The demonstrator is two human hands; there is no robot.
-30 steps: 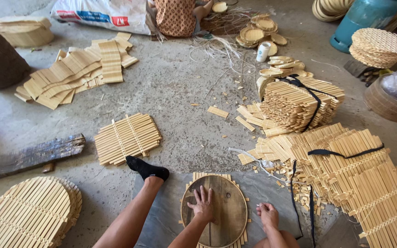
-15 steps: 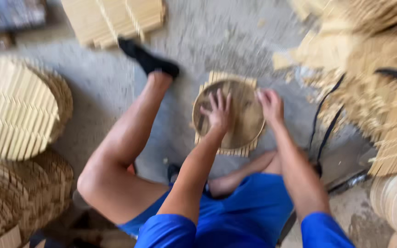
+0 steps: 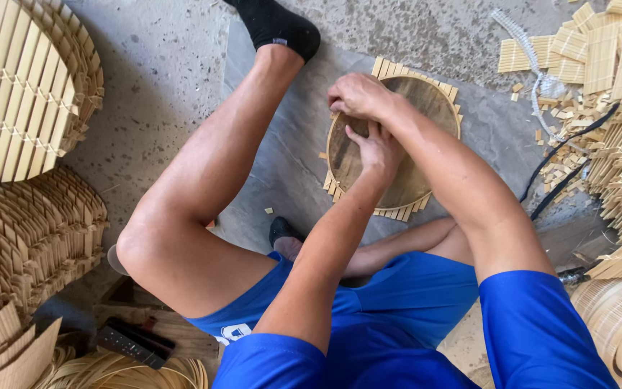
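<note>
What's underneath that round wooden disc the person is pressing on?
Under the round wooden disc lies a mat of bamboo slats; only its slat ends stick out around the rim. Both the left hand and right hand rest on the disc. The mat's middle is covered.

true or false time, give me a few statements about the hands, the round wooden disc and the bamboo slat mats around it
1. Both hands rest on the round wooden disc. True: the left hand and right hand meet near its left edge.
2. The disc lies on a square mat of bamboo slats. True: slat ends stick out past its rim.
3. The person wears red shorts. False: the shorts are blue.
4. The outstretched foot is bare. False: it wears a black sock.
5. Stacks of round bamboo slat mats sit at the left. True.
</note>
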